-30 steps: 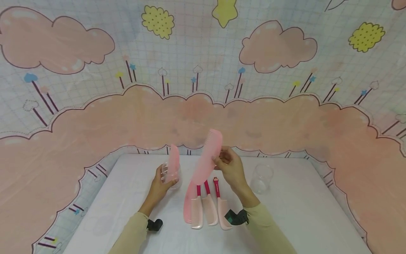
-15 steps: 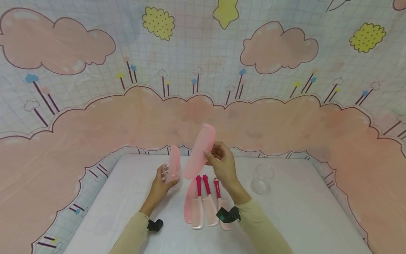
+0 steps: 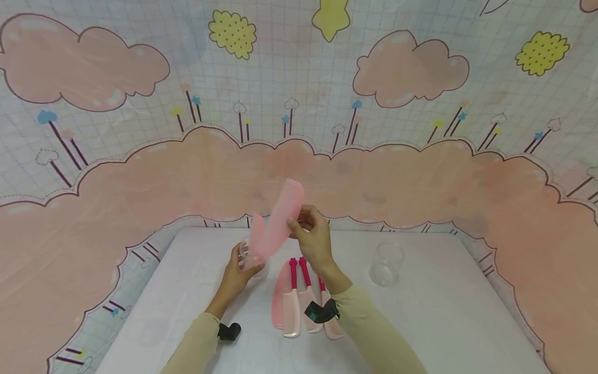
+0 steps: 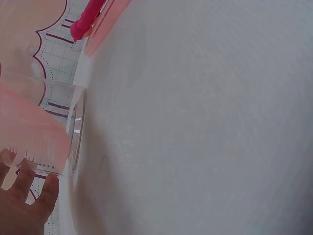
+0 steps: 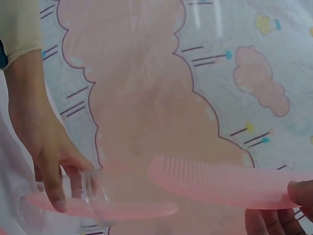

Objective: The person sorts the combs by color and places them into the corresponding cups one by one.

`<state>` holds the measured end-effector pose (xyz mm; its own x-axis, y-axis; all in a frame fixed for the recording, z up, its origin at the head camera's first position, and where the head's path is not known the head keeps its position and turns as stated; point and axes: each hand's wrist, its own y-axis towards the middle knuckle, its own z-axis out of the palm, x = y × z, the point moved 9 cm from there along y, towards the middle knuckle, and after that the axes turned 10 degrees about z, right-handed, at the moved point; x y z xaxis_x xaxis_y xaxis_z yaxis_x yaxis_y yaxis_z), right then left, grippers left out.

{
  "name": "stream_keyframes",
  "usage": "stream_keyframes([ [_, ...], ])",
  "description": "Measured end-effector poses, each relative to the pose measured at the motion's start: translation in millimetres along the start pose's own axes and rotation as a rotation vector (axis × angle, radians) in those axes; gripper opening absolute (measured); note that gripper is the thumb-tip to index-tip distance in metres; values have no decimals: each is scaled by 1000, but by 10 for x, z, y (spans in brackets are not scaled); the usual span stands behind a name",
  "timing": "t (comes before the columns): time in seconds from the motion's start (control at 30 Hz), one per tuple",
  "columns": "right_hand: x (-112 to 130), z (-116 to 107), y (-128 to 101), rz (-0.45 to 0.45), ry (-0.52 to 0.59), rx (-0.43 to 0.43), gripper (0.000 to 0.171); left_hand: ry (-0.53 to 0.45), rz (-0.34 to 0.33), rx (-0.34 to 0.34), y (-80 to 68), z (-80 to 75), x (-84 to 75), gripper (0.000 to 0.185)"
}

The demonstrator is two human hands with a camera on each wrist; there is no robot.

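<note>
My left hand (image 3: 243, 267) grips a clear plastic cup (image 3: 256, 259) that stands on the white table (image 3: 196, 291); a pale pink comb (image 5: 98, 208) leans inside it. My right hand (image 3: 306, 231) pinches a long pink comb (image 3: 279, 221) by its middle, tilted, with its lower end at the cup's mouth, in front of the comb in the cup. In the right wrist view the held comb (image 5: 230, 183) hangs just above and right of the cup (image 5: 93, 196). The left wrist view shows the cup's wall (image 4: 73, 132) and my fingers (image 4: 36, 196).
Another pink comb (image 3: 279, 296) lies flat on the table beside three combs with magenta handles (image 3: 293, 298). A second clear cup (image 3: 385, 264) stands alone to the right. A cloud-patterned cloth (image 3: 299, 104) hangs behind the table.
My right hand has carried the long pink comb to the left, from above the combs on the table to the mouth of the cup. The left hand and cup have stayed put.
</note>
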<state>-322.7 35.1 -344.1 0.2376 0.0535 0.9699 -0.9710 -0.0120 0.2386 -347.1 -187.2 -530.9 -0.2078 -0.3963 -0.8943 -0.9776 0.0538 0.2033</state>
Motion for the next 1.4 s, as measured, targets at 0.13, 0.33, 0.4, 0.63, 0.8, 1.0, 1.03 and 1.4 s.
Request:
stream_keyframes([
  [0.13,-19,60,31,-2,-13,-26,27,-2,2,-9,-2,3,-7,91],
  [0.33,-70,174,111,-19,-36,-45,26,1,-11,-9,4,7,5,92],
  [0.4,-94,207,133,-20,-48,-47,26,4,-10,-8,4,9,6,92],
  [0.63,-134,287,151,-67,-106,-82,22,-5,-7,-8,6,16,20,93],
  [0.8,-159,336,157,-98,-160,-112,19,-7,-27,2,-1,16,25,94],
  [1.0,-250,390,183,-113,-231,-136,18,-2,-16,3,-1,3,1,94],
  [1.03,-266,398,187,-113,-237,-137,17,0,-17,4,-3,4,0,94],
  [1.4,-413,466,214,-90,-274,-169,17,24,-11,-16,-12,3,17,91],
])
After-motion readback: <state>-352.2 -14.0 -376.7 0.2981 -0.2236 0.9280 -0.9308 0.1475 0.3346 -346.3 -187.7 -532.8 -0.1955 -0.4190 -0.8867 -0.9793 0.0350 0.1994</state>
